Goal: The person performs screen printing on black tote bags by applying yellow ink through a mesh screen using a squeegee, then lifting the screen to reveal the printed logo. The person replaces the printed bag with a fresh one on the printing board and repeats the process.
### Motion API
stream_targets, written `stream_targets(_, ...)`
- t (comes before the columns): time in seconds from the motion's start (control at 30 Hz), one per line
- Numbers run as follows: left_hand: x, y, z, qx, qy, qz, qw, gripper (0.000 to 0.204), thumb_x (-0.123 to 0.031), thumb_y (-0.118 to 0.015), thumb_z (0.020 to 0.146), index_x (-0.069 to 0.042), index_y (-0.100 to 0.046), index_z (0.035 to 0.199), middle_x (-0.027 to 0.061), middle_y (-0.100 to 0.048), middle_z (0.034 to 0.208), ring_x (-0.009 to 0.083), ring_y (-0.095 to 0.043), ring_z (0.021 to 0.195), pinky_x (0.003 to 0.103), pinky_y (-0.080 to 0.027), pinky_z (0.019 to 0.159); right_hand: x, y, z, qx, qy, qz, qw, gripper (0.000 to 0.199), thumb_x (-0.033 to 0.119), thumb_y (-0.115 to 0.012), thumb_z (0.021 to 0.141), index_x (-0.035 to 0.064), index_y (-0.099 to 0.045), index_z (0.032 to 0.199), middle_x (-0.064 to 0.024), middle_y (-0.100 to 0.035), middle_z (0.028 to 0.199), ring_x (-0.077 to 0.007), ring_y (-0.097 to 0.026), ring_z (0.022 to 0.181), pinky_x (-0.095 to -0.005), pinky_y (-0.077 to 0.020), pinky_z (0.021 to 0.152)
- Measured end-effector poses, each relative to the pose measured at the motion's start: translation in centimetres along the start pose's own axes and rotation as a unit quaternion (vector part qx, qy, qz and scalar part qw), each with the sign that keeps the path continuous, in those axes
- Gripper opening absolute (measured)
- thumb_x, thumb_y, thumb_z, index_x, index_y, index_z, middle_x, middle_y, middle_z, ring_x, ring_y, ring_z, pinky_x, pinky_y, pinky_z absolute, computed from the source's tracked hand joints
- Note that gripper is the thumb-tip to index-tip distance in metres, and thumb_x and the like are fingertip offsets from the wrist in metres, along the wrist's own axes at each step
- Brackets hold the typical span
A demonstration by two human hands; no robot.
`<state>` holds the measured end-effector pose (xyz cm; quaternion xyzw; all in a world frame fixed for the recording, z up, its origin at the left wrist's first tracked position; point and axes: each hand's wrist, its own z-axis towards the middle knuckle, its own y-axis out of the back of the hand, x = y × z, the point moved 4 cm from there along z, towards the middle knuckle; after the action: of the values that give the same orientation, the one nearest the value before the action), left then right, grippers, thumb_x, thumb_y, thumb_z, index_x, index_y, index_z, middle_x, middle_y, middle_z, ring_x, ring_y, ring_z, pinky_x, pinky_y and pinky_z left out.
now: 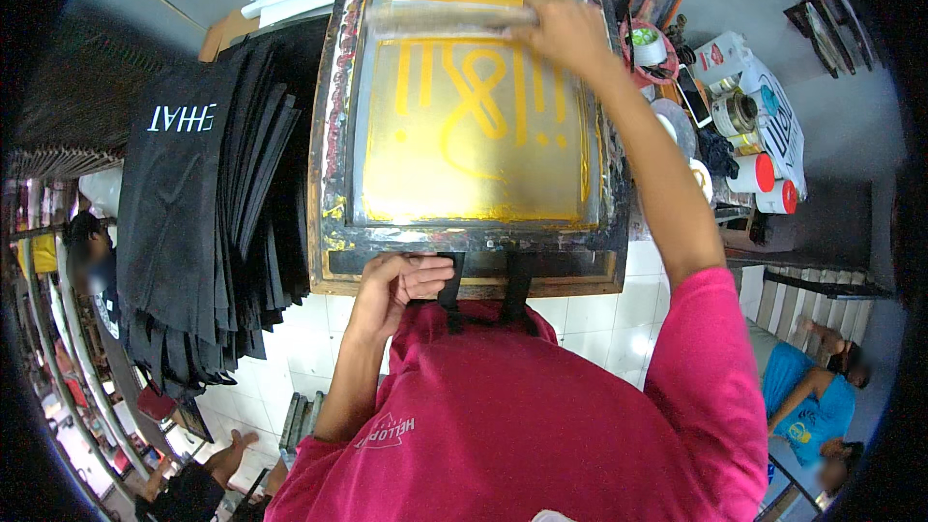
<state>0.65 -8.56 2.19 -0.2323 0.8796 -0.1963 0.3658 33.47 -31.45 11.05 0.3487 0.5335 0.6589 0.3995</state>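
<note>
From where I stand, the right hand reaches far forward, its forearm slanting in along the right side of the screen frame and the elbow turned outward from a pink sleeve. Its fingers are closed round one end of a squeegee, which is blurred and runs off to that hand's left, across the far part of the screen.

The left hand is well back, just beyond the frame's near edge, wrist raised and fingers bent close together. Their tips sit at a black strap; I can't tell whether they grip it.

The screen lies between the two hands, a glossy, see-through yellow with deeper yellow loops and upright strokes. Thick ink streaks its borders, and the frame is dark and crusted with paint. Black bags hang in a stack to the left hand's left.
</note>
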Motion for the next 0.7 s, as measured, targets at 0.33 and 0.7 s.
stream_targets(0.33, -4.4, 0.9, -0.9, 0.12, 0.038, 0.112, 0.986, 0.039, -0.018, -0.046, 0.093, 0.012, -0.059, 0.114, 0.0309, -0.068, 0.109, 0.0365, -0.07, 0.103, 0.047, -0.06, 0.09, -3.3, -0.7, 7.5, 0.001, -0.019, -0.03, 0.999, 0.072, 0.07, -0.072, 0.07, 0.0135, -0.074, 0.114, -0.0184, -0.073, 0.103, -0.0358, -0.071, 0.097, -0.0475, -0.0552, 0.086)
stream_targets(0.7, -26.2, -8.8, 16.4, -0.103, -0.508, 0.678, 0.521, 0.037, -0.021, -0.074, 0.083, -0.003, -0.07, 0.115, 0.0172, -0.073, 0.105, 0.0343, -0.07, 0.097, 0.042, -0.053, 0.091, 0.6, -1.6, 2.0, -0.052, -0.044, -0.077, 0.995, 0.076, 0.082, -0.064, 0.068, 0.0151, -0.077, 0.101, -0.0116, -0.074, 0.087, -0.0299, -0.073, 0.079, -0.0448, -0.0566, 0.067)
